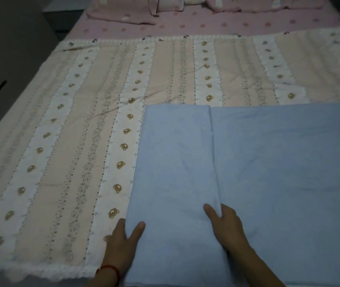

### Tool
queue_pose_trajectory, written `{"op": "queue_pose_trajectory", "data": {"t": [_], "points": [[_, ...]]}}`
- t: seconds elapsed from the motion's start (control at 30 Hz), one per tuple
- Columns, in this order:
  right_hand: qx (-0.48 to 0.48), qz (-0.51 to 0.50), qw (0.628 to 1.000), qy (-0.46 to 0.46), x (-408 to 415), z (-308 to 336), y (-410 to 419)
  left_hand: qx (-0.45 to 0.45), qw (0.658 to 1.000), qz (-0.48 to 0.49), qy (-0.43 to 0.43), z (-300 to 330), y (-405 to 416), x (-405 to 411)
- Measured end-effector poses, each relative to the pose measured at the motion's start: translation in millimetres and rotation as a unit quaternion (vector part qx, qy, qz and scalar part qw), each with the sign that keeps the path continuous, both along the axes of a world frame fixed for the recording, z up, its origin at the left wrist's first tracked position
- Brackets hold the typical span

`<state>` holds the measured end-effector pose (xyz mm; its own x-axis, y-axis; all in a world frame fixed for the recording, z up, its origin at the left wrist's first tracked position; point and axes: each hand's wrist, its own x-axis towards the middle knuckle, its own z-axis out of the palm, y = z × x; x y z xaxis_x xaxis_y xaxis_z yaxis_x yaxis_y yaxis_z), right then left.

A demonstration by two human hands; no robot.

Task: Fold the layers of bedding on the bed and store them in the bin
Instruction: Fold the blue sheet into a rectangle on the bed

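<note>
Between the hands lies the blue sheet, the layer now being folded; a folded-over panel of it spans from one hand to the other, its free edge running away from the person as a straight seam just above the right hand.

Left hand: it grips the panel's outer folded edge, thumb on top of the cloth, the other fingers tucked beneath and out of sight. Right hand: it pinches the panel's free edge, thumb on top, fingers under the flap. Judgement: both grips sit on the near corners so the panel can be lifted and carried over squarely for the next fold.

Beyond the right hand, the remaining single thickness of the sheet extends to the frame's right border; its far end is not visible. Beneath and left of the left hand, the bear-print quilt lies flat and unfolded, its fringed near edge along the bed's foot. Well beyond both hands are the pink dotted sheet and pillows.

Room to fold rightward appears ample. No bin is visible.
</note>
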<state>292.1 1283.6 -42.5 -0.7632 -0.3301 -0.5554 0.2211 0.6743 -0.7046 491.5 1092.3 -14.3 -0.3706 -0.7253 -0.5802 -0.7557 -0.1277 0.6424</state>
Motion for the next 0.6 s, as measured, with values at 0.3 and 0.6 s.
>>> {"op": "queue_pose_trajectory", "data": {"t": [0.3, 0.6], "points": [[0.178, 0.055, 0.948, 0.257, 16, 4, 1, -0.039, 0.979, -0.129, -0.154, -12, 11, 6], [0.147, 0.384, 0.845, 0.341, -73, -41, -70, -0.351, 0.853, -0.355, -0.153, -26, -51, -119]]}}
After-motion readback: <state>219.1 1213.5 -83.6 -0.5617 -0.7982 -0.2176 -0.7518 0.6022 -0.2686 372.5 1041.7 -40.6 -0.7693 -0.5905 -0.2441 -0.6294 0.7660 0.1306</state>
